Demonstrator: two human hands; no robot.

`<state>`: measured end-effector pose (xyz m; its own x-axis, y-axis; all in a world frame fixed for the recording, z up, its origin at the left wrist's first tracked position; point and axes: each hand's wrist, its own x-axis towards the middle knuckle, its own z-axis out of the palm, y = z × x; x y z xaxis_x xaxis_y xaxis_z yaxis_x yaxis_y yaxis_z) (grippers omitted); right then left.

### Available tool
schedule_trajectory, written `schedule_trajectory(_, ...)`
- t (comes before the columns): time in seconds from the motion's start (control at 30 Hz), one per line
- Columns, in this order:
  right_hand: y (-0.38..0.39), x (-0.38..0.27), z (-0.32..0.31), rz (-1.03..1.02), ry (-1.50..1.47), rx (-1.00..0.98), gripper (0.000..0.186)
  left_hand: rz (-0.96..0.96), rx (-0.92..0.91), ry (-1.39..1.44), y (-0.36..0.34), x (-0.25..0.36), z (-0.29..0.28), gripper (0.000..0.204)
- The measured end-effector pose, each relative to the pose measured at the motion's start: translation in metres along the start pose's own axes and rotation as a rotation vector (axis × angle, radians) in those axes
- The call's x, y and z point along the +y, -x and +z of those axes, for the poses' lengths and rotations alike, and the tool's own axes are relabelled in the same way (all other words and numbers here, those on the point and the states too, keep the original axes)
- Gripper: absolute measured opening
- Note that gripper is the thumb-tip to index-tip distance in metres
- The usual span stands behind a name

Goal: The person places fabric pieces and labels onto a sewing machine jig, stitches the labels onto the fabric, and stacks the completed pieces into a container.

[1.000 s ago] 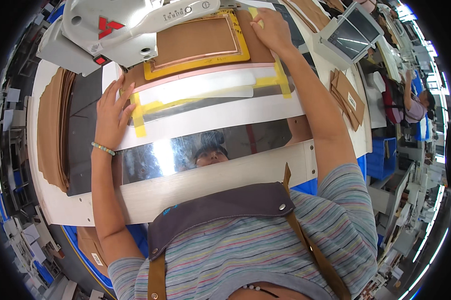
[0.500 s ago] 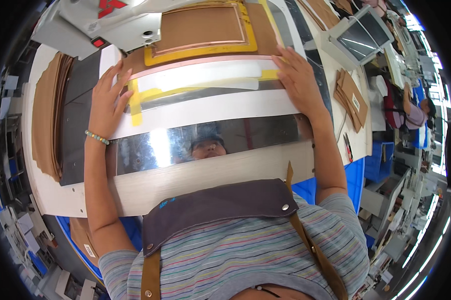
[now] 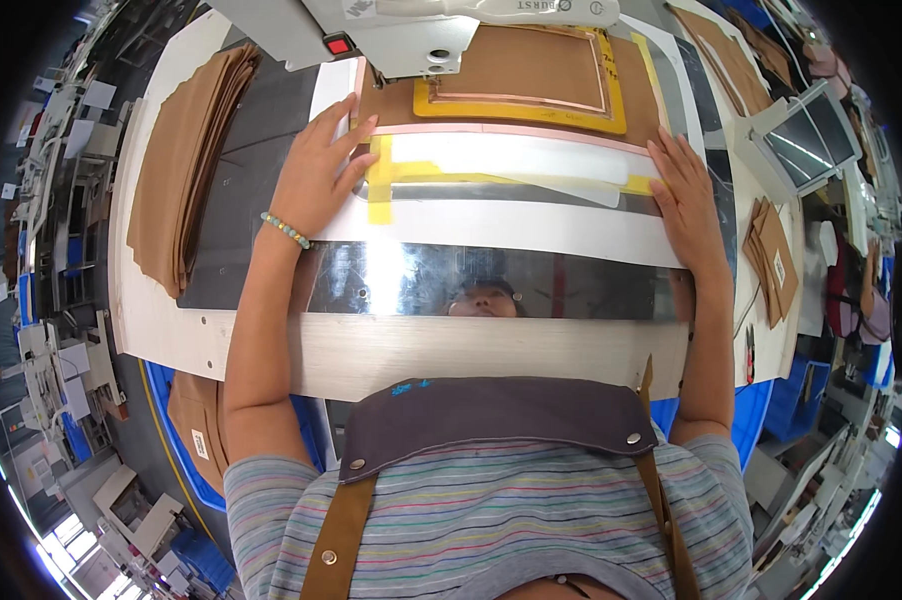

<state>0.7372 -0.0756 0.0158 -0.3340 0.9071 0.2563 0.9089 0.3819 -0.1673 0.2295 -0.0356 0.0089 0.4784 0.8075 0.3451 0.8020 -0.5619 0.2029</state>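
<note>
My left hand (image 3: 316, 170), with a beaded bracelet at the wrist, lies with fingers spread at the left edge of a brown sheet (image 3: 391, 105). At the sheet's right edge, my right hand (image 3: 689, 205) rests flat, fingers stretched out. Between them runs a pink-edged white strip (image 3: 501, 155) stuck down with yellow tape (image 3: 379, 190). A yellow rectangular frame (image 3: 521, 118) lies on the brown sheet, beyond the strip. Above the frame's left part hangs a white machine head (image 3: 391, 40) with a red button; what lies under it is partly hidden.
A stack of brown sheets (image 3: 186, 170) lies on the left of the table. To the right are smaller brown pieces (image 3: 771, 260), a screen (image 3: 801, 145) and a red-handled tool (image 3: 750, 355). A shiny metal plate (image 3: 571, 285) borders the near side. A co-worker (image 3: 871, 300) is at far right.
The whole scene has shifted to the right in the picture as the view turned. Both hands remain at the left and right edges of the brown sheet, fingers still spread.
</note>
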Motion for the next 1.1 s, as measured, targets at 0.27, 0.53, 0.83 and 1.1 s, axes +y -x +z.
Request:
schedule_trajectory(0.27, 0.003, 0.004, 0.000, 0.010, -0.004, 0.016, 0.048, 0.012, 0.000, 0.000, -0.007, 0.004, -0.001, 0.043)
schedule_trajectory(0.53, 0.002, 0.005, 0.002, 0.010, -0.029, 0.040, 0.049, -0.044, 0.006, 0.100, -0.004, 0.000, 0.002, 0.044)
schedule_trajectory(0.83, 0.003, 0.006, 0.003, 0.011, -0.018, 0.025, 0.049, -0.017, -0.067, 0.002, -0.003, 0.000, 0.003, 0.055)
schedule_trajectory(1.1, 0.010, 0.014, 0.005, -0.006, 0.008, 0.041, 0.050, 0.059, -0.046, 0.069, -0.011, 0.002, 0.002, 0.054)
